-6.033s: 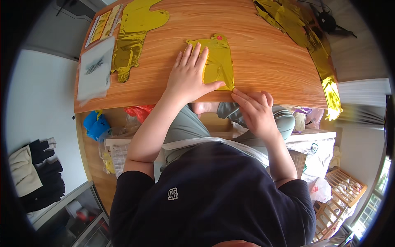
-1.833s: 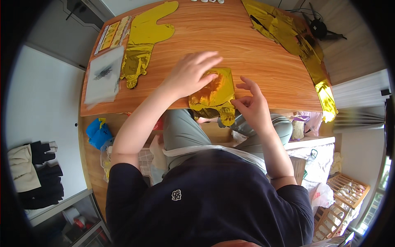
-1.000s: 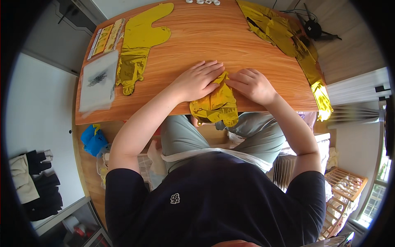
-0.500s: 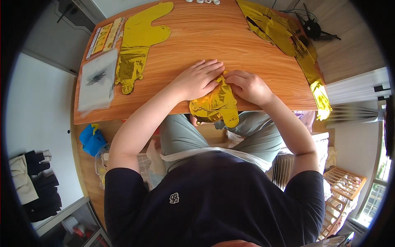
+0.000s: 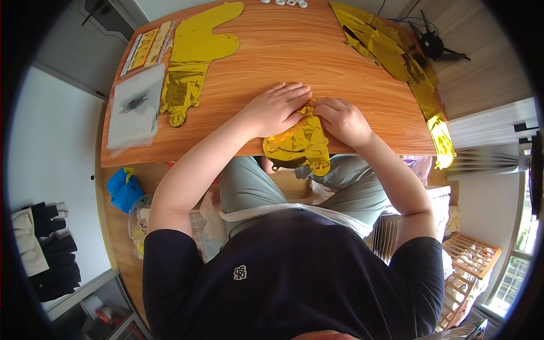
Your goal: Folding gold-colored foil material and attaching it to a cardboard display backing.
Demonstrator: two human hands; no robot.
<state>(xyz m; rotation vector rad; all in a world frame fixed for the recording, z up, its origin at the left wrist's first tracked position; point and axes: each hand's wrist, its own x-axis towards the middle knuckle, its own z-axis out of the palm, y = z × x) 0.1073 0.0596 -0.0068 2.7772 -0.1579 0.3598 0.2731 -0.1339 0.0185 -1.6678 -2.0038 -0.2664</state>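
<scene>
A crumpled gold foil balloon (image 5: 294,143) lies at the table's near edge, its lower part hanging over toward my lap. My left hand (image 5: 279,107) rests flat on its upper left part, fingers stretched out toward the far side and thumb on the foil. At the balloon's upper right edge, my right hand (image 5: 343,121) has its fingers curled and pinches the foil close to the left fingertips. The spot between the two hands is partly hidden by the fingers.
A larger flat gold foil balloon (image 5: 195,51) lies on the table (image 5: 272,56) at the left, beside a clear plastic sleeve (image 5: 135,107) and a printed card (image 5: 148,48). More gold foil (image 5: 391,48) runs down the right edge, near a black router (image 5: 432,44). Small white rolls (image 5: 280,2) sit far back.
Both hands keep nearly the same hold on the foil balloon. Its hanging part has shifted a little, and the whole view has moved slightly.
</scene>
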